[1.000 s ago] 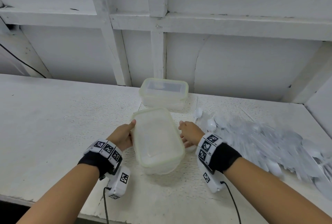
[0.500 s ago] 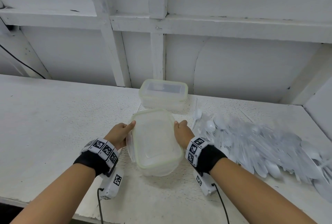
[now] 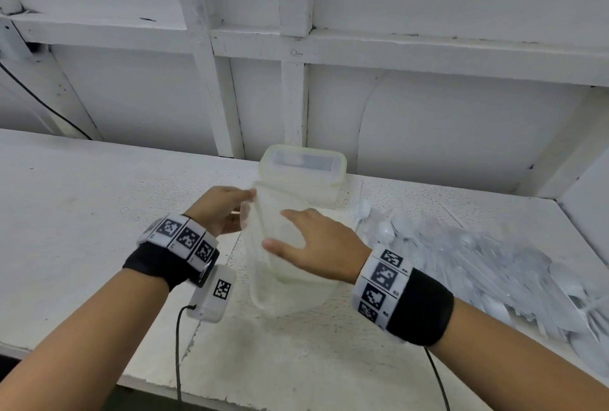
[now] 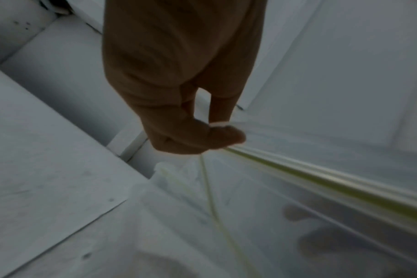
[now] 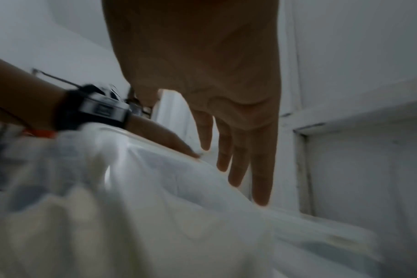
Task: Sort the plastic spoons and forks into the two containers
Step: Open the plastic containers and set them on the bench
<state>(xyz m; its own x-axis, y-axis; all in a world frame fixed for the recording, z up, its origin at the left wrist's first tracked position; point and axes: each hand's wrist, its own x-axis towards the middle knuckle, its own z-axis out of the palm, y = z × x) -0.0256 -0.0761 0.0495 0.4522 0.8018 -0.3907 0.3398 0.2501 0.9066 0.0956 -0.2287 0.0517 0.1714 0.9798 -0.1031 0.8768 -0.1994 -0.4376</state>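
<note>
near translucent rectangular plastic container (image 3: 290, 265) sits tilted on the white tabletop (image 3: 82, 229), its green-rimmed lid (image 4: 321, 180) partly raised. left hand (image 3: 219, 212) pinches the lid's far left edge. right hand (image 3: 324, 247) rests flat on the lid, fingers (image 5: 261, 180) straight. second lidded container (image 3: 303, 170) stands just behind. heap of clear plastic spoons and forks (image 3: 487, 265) lies right.
</note>
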